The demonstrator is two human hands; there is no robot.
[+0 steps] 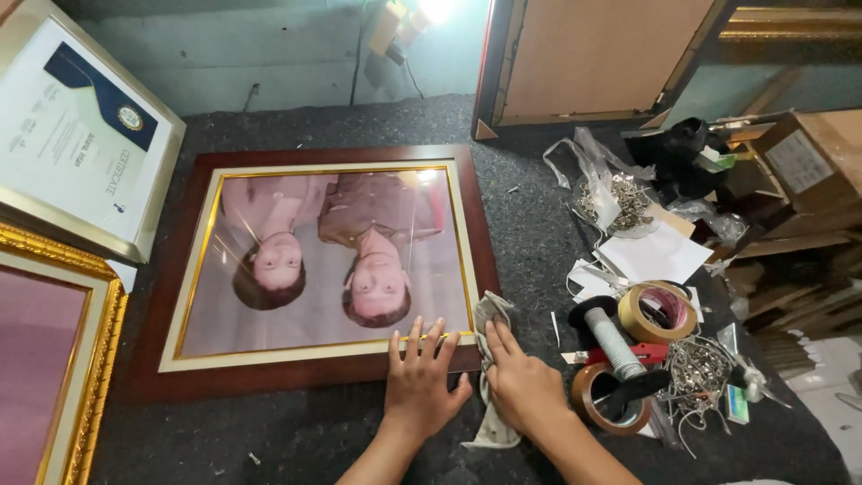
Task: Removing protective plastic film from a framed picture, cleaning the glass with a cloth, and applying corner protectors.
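left hand: lying flat, fingers spread, on the bottom rail of the dark wooden picture frame, not gripping anything. Looks like it's just pinning the frame so it doesn't slide on the felt.

right hand: grip is closed on a grey cloth, fingers pressing it against the frame's lower right corner, right by the glass edge.

frame: flat and face up on the dark felt surface, the photo inside upside down from here, a lamp glaring off the glass.

neighbours: a framed certificate leans at the upper left, a gold frame sits left, both apart from the hands.

right side clutter: two tape rolls, a black-ended spool, loose wire bits.

containers: clear plastic bags holding small metal hardware, can't tell exactly what; an open cardboard box, contents hard to see.
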